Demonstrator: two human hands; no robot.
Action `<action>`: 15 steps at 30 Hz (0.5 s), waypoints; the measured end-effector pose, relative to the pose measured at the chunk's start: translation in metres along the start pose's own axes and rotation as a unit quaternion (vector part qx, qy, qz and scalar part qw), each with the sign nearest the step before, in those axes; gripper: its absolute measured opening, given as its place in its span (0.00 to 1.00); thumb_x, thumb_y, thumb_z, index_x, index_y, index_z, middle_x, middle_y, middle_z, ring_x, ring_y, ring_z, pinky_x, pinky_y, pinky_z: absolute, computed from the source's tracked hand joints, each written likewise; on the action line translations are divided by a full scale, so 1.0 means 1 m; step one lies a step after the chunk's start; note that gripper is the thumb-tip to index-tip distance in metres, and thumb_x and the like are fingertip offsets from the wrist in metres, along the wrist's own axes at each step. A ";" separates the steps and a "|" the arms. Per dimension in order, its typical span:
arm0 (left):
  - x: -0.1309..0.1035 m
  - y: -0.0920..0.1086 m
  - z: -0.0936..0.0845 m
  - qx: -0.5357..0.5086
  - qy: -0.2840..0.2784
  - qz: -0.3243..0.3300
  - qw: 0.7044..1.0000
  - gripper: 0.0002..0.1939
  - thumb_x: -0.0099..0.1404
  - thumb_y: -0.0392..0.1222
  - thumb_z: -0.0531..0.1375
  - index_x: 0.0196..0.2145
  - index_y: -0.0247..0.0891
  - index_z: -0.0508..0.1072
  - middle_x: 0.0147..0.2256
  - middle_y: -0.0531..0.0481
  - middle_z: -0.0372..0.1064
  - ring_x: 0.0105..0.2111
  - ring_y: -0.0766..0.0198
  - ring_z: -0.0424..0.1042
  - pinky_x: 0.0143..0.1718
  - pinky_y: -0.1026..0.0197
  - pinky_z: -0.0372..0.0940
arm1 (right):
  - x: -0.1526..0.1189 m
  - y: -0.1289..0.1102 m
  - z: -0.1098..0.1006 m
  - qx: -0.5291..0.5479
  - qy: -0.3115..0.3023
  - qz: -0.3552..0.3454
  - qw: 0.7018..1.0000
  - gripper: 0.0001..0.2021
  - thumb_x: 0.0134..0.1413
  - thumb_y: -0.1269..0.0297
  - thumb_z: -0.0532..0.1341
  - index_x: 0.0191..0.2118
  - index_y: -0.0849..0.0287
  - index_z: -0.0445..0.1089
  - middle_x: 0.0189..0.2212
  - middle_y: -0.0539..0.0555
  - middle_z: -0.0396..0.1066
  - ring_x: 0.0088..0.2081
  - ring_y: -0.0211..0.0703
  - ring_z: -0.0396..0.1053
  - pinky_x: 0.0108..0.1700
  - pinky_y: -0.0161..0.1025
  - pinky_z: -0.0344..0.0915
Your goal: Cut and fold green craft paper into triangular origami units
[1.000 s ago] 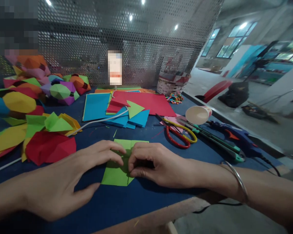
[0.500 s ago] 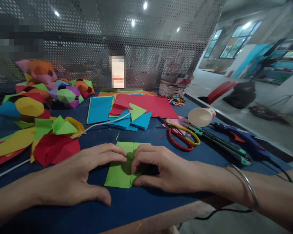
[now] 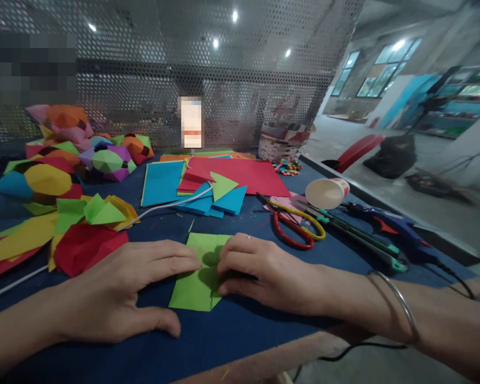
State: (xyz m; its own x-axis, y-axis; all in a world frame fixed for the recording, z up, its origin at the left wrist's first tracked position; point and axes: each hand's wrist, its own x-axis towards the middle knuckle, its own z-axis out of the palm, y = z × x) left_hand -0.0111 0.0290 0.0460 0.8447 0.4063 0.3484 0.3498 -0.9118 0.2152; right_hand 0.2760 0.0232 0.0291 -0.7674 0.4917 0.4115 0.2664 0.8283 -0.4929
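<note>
1. Your left hand (image 3: 112, 290) lies palm down with its fingers extended side by side and the thumb held well apart from them. The fingertips rest on the left part of the green sheet (image 3: 192, 293); the hand clamps nothing.
2. Your right hand (image 3: 268, 272) is curled over the right part of the same sheet, thumb bent toward the fingers. Whether they close on the paper cannot be told, as the hand hides the contact. A metal bangle (image 3: 396, 298) circles that wrist.
3. The green sheet lies flat on the blue tabletop (image 3: 144, 362), in front of you, between and partly under your hands. A crease runs down it, near your right fingertips.
4. Beyond it, blue paper (image 3: 160, 184) and red paper (image 3: 248, 176) overlap, with a green triangle (image 3: 223, 185) on top.
5. To the right of the sheet are the scissors (image 3: 298, 234), with one red and one yellow handle loop, then a green-handled tool (image 3: 360, 240) and a blue glue gun (image 3: 404, 232). A paper cup (image 3: 324, 193) lies on its side just beside these.
6. To the left sit a red folded paper (image 3: 88, 248) and multicoloured paper balls (image 3: 48, 178).
</note>
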 end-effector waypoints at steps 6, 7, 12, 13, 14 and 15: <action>0.007 0.008 0.004 0.044 0.024 0.024 0.998 0.18 0.72 0.41 0.59 0.58 0.40 0.69 0.53 0.44 0.78 0.51 0.60 0.79 0.52 0.65 0.73 | 0.000 0.002 0.001 0.000 0.022 0.007 1.000 0.07 0.70 0.69 0.60 0.41 0.64 0.74 0.39 0.58 0.72 0.39 0.40 0.70 0.42 0.35 0.70; 0.007 0.009 0.005 0.059 0.028 0.032 0.997 0.18 0.72 0.37 0.56 0.58 0.39 0.69 0.52 0.44 0.78 0.51 0.61 0.79 0.52 0.66 0.72 | 0.000 0.002 0.001 0.001 0.023 0.011 1.000 0.07 0.70 0.70 0.59 0.41 0.64 0.74 0.38 0.58 0.72 0.39 0.40 0.70 0.42 0.35 0.70; 0.004 0.011 0.003 0.083 -0.004 0.024 0.996 0.23 0.71 0.29 0.52 0.61 0.42 0.68 0.57 0.47 0.75 0.55 0.64 0.76 0.56 0.67 0.69 | 0.001 0.002 0.000 0.003 0.022 0.020 1.000 0.06 0.69 0.72 0.59 0.41 0.64 0.74 0.38 0.58 0.72 0.39 0.40 0.71 0.42 0.35 0.70; 0.003 0.011 0.001 0.072 -0.017 0.008 0.997 0.24 0.71 0.30 0.52 0.61 0.44 0.67 0.58 0.48 0.74 0.56 0.64 0.75 0.56 0.67 0.69 | 0.001 0.002 0.000 0.003 0.021 0.020 1.000 0.06 0.69 0.72 0.59 0.41 0.64 0.74 0.38 0.58 0.72 0.39 0.40 0.71 0.42 0.35 0.70; 0.004 0.010 -0.001 0.060 -0.032 -0.007 0.998 0.25 0.71 0.31 0.53 0.62 0.46 0.67 0.60 0.50 0.72 0.57 0.64 0.74 0.56 0.68 0.69 | 0.001 0.001 0.000 0.005 0.020 0.021 1.000 0.06 0.69 0.72 0.59 0.42 0.64 0.74 0.38 0.58 0.72 0.39 0.40 0.71 0.42 0.35 0.70; 0.004 0.009 -0.003 0.050 -0.047 -0.020 0.997 0.26 0.70 0.31 0.54 0.63 0.47 0.66 0.61 0.51 0.71 0.57 0.64 0.74 0.56 0.68 0.69 | 0.000 0.001 0.000 0.007 0.020 0.020 1.000 0.06 0.68 0.72 0.59 0.42 0.65 0.74 0.38 0.58 0.72 0.38 0.40 0.71 0.42 0.35 0.70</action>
State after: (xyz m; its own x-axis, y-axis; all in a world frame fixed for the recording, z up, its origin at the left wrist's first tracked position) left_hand -0.0053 0.0224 0.0527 0.8621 0.4387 0.2537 0.4179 -0.8986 0.1339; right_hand 0.2764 0.0243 0.0290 -0.7320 0.5349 0.4218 0.2879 0.8041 -0.5202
